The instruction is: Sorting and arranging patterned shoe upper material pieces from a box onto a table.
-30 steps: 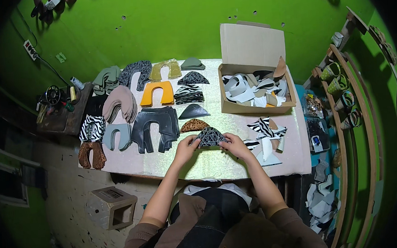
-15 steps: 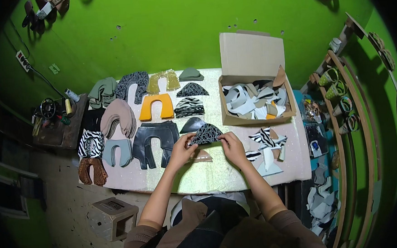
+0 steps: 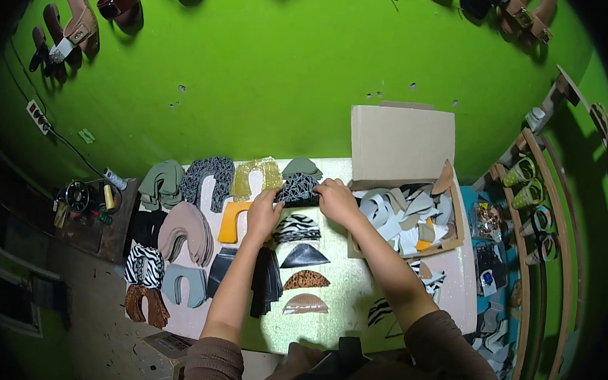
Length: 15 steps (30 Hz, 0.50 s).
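Note:
Between my hands is a half-moon cut piece (image 3: 298, 186) of black material with a pale crackle-line pattern, at the far side of the table. My left hand (image 3: 266, 212) pinches its left corner and my right hand (image 3: 334, 199) its right corner. Just beyond it lies a green half-moon stack (image 3: 301, 167). On the near side, in a column, are zebra-print pieces (image 3: 297, 227), a black half-moon (image 3: 304, 255), a leopard-print one (image 3: 306, 280) and a beige one (image 3: 305, 304). Whether other crackle pieces lie beneath the held one is hard to see.
Stacks of U-shaped pieces fill the left side, including pink (image 3: 183, 232), orange (image 3: 228, 226) and gold glitter (image 3: 256, 177). Right of my right hand stands an open cardboard box (image 3: 403, 131) of offcuts. Zebra scraps (image 3: 380, 311) lie near my right forearm. A sandal rack (image 3: 523, 246) stands farther right.
Both hands have carried the crackle-patterned half-moon away from me to the far part of the column. The leopard-print and beige pieces now show fully. The view has tilted up.

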Available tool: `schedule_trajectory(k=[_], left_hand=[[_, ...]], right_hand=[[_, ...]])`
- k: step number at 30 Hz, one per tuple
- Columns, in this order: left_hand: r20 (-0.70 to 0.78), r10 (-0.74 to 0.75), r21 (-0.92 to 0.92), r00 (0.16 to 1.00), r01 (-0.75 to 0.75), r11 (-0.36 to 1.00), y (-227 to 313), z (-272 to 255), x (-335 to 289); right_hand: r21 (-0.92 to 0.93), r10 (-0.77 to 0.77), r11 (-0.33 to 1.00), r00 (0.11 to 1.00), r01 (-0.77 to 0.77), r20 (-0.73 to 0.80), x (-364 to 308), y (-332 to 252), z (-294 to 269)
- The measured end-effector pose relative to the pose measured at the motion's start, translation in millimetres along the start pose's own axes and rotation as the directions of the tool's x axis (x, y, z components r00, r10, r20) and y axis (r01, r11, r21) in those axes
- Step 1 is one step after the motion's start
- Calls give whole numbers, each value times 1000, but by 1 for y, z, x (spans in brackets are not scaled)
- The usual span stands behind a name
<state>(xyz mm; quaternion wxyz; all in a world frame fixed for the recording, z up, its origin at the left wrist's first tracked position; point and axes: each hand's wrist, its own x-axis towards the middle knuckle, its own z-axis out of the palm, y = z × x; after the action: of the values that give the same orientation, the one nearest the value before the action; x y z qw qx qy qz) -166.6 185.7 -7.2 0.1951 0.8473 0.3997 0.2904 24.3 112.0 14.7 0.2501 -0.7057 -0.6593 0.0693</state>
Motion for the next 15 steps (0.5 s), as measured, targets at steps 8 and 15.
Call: schedule_trajectory(k=[8,15], left_hand=[[199,-8,232,980,-39,972,-47,41,31],[274,11,342,962,-108,933,-63,59,27]], right_hand=[[-136,108,989,911,-58,397,48,28,42],[-268,164,962,880,-43,446,46,32,64]])
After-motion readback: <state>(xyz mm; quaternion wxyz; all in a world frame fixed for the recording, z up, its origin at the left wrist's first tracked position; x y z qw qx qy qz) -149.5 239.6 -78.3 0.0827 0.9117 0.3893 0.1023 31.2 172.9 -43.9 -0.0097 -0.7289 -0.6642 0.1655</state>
